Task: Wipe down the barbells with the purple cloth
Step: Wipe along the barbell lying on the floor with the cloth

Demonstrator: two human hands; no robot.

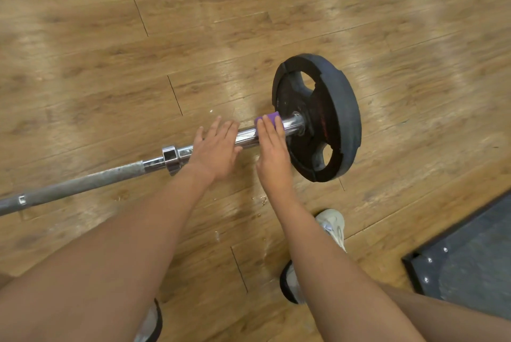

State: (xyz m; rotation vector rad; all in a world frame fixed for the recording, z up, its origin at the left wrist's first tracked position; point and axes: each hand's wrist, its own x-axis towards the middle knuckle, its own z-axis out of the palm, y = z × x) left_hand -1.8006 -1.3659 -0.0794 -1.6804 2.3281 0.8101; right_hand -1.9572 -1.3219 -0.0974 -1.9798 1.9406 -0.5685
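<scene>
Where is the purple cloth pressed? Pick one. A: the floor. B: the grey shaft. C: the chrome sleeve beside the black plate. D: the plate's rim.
C: the right hand presses the purple cloth onto the chrome sleeve, just short of the black plate.

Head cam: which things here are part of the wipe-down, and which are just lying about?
Job:
- purple cloth, under the right hand
- barbell, with its black plate
- left hand, resting on the chrome sleeve

Lying about:
- dark mat, lower right
- shoes
- wooden floor
</scene>
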